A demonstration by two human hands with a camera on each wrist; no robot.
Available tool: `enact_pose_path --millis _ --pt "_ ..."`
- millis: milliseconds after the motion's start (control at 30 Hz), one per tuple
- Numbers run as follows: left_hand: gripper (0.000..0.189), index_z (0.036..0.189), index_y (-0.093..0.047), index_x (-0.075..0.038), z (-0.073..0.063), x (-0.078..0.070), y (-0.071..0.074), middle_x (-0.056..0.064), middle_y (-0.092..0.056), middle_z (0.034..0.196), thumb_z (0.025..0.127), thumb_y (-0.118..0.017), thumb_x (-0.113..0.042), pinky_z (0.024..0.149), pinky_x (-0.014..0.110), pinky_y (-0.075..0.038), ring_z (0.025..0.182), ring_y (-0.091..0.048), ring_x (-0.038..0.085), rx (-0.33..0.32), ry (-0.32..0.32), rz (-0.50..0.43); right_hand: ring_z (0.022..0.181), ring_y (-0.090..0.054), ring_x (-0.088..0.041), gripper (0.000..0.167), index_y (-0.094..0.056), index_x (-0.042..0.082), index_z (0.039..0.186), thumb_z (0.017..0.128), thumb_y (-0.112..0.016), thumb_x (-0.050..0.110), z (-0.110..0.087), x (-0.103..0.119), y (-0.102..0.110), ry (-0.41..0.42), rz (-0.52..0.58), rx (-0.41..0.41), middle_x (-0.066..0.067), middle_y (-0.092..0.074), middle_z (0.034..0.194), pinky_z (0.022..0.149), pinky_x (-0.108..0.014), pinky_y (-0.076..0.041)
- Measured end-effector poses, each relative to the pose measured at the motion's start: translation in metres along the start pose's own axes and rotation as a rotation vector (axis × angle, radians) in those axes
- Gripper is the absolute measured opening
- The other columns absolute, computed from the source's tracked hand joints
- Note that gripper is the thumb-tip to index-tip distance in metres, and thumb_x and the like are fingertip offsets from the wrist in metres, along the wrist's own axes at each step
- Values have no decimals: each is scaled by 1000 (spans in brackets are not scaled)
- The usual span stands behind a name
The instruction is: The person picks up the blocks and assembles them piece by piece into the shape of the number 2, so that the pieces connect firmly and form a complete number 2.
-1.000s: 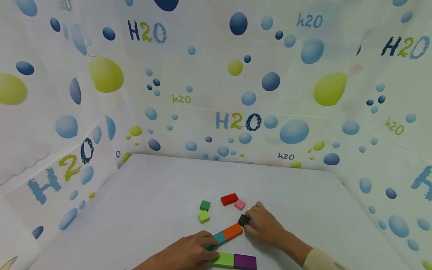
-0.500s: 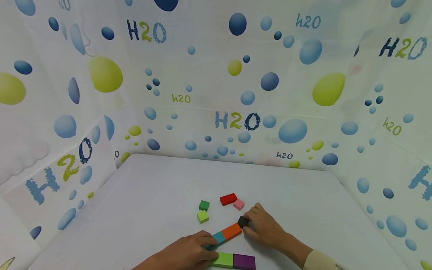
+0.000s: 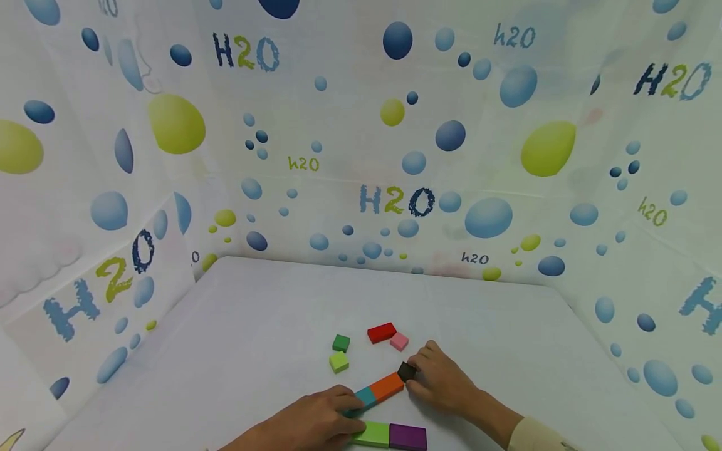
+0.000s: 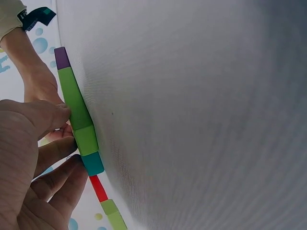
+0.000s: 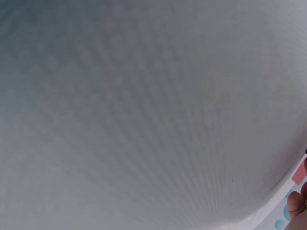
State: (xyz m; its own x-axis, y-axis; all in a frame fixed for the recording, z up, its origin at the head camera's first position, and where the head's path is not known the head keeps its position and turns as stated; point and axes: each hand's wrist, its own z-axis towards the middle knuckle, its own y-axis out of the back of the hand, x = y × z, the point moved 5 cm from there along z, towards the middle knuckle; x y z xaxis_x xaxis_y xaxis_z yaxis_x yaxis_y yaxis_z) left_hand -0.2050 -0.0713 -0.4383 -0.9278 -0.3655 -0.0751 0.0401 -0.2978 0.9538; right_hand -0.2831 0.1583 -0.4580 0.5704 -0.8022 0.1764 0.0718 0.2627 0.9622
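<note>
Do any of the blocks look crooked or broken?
Nothing looks broken, but the teal rectangular block and orange rectangular block make a slanted line, while the light-green rectangular block and purple rectangular block nearby lie almost straight across. That looks crooked, though it might be on purpose.

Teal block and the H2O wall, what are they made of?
The teal block could be painted wood or plastic: smooth, flat faces, even colour, little shine. The H2O wall looks like a thin printed sheet, maybe fabric or plastic, because it has creases and soft ripples.
</note>
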Motion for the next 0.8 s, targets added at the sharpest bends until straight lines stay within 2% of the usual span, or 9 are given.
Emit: enact_pose_path --millis 800 --pt "26 117 -78 -24 0 0 -1 -5 -69 121 91 -78 -21 90 17 -54 112 -60 8 -3 2 -6 94 -46 -9 30 -70 9 111 89 -76 27 0 -3 -1 -33 38 13 6 -66 99 84 -27 -53"
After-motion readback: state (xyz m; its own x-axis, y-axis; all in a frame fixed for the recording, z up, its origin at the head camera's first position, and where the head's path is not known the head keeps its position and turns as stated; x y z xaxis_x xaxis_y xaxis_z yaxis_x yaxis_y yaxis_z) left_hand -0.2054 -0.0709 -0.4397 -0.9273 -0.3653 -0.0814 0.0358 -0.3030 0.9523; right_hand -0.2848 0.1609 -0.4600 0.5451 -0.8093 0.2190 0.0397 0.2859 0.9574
